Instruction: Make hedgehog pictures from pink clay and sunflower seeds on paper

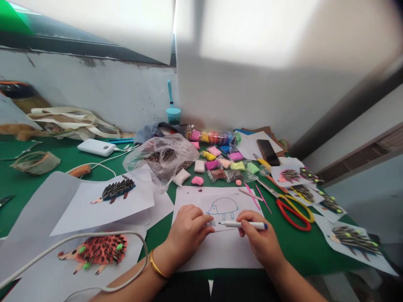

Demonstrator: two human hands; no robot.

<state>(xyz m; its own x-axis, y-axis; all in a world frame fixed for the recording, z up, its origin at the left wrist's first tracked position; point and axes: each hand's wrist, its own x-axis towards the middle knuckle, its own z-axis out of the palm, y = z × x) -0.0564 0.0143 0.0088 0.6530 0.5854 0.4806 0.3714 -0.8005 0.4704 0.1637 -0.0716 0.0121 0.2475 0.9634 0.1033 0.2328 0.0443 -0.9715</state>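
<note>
My right hand (261, 239) grips a white marker (234, 225) with a dark blue end, its bare tip pointing left. Pinched between the thumb and fingers of my left hand (189, 226) is a small clear marker cap (210, 223), just apart from the tip. Both hands are over a white sheet of paper (226, 256). A smaller sheet on it bears a blue outline drawing of a hedgehog (224, 206). Two pink clay tools (263, 199) and a pale stick (251, 194) lie by its upper right corner.
Scissors (292, 214) lie to the right, near several seed-covered hedgehog pictures (355, 241). A plastic bag of sunflower seeds (160, 157) and packs of coloured clay (217, 164) stand behind the paper. At left are finished hedgehog pictures (118, 189), a power bank (97, 147) and a white cable (94, 235).
</note>
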